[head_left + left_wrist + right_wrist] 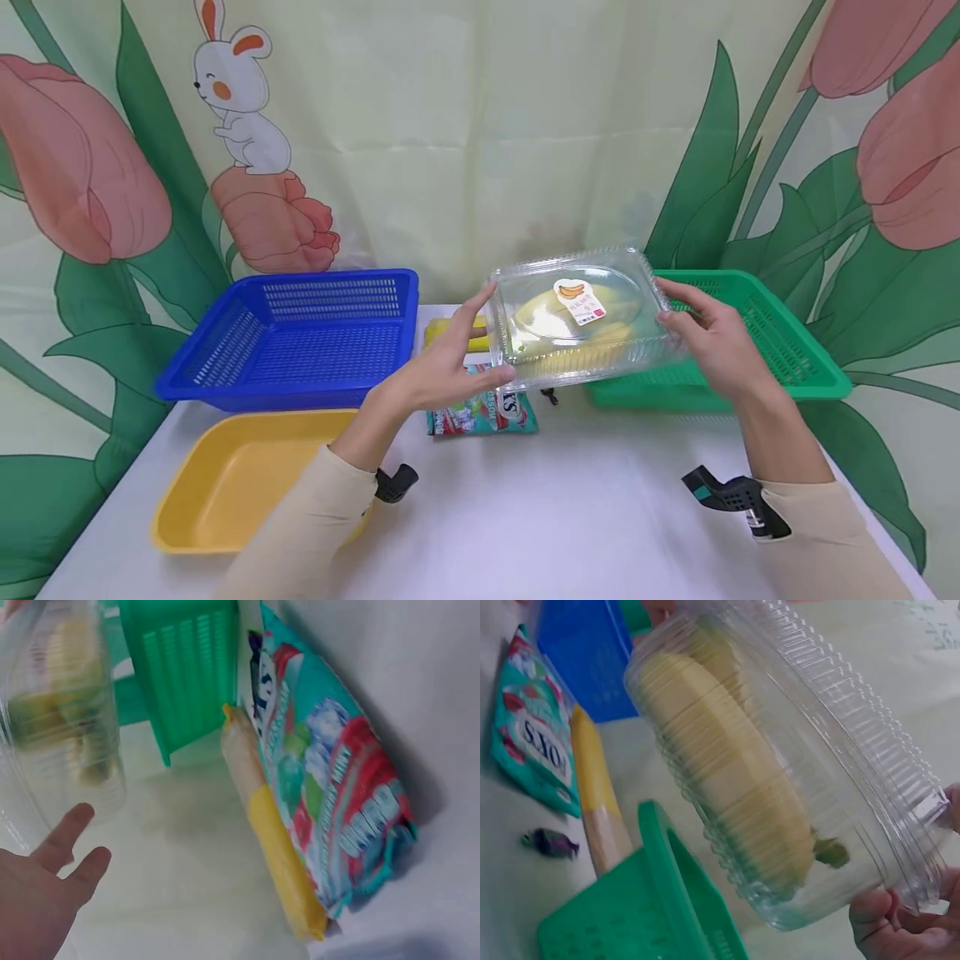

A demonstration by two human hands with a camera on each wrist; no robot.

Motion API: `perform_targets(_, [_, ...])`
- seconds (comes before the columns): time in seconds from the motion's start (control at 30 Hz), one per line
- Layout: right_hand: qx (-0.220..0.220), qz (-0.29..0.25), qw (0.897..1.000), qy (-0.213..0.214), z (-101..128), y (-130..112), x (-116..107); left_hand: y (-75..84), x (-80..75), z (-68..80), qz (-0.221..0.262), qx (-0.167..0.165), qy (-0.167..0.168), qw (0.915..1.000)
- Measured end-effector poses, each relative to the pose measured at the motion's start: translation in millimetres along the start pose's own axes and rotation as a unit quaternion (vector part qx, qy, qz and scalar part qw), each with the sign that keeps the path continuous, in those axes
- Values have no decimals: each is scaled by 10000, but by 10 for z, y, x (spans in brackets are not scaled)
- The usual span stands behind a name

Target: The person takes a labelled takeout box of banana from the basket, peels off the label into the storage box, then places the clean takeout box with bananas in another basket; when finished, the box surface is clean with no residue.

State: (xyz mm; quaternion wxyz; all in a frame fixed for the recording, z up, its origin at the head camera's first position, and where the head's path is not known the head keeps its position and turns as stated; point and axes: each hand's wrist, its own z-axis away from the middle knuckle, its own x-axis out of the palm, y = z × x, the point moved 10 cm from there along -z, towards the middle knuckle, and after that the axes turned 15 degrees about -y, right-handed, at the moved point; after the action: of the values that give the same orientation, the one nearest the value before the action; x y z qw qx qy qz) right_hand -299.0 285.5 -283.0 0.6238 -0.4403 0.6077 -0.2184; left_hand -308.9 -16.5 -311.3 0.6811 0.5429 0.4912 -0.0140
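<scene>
A clear plastic clamshell box [637,333] with bananas [712,765] inside and a banana label [577,302] on its lid is raised above the table, tilted. My left hand [438,367] grips its left end, thumb at the lower corner and index finger at the upper one. At the opposite end my right hand [716,342] pinches the edge with thumb and fingers. Below and behind the left hand lie a teal candy bag [465,419] and a long yellow-and-tan wrapped stick [274,840]. A small dark wrapped candy [551,844] lies close to the bag.
A blue basket [337,379] stands at the back left, with a yellow tray [240,475] in front of it, partly covered by the left forearm. The green basket [810,375] at the back right is partly behind the box and right hand. A printed curtain [480,150] hangs behind the table.
</scene>
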Motion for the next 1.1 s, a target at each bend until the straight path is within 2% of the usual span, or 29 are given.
perform_targets(0.17, [-401,-306,9962,-704,4,-119,304,-65,-78,172,91,-36,141,9999])
perform_targets(0.4, [-521,-429,9888,-1331,21,-224,609,-93,-159,425,-72,-120,172,9998])
perform_targets(0.5, [-626,-671,9816,-1677,46,-254,764,-141,-166,573,-51,-342,132,9993])
perform_targets(0.63, [-808,-1149,9662,-2160,92,-278,970,-190,-135,785,-119,-621,20,9980])
perform_targets(0.73, [-966,-1268,9592,-2335,132,-290,1084,-196,-89,911,-212,-741,-110,9970])
perform_targets(0.83, [-1015,-1250,9566,-2429,181,-276,1186,-190,-53,1005,-283,-812,-212,9961])
perform_targets(0.97, [-932,-1285,9531,-2577,265,-232,1316,-187,-16,1116,-411,-1019,-340,9934])
perform_targets(1.1, [-805,-1497,9447,-2804,361,-195,1432,-196,48,1232,-563,-1364,-583,9873])
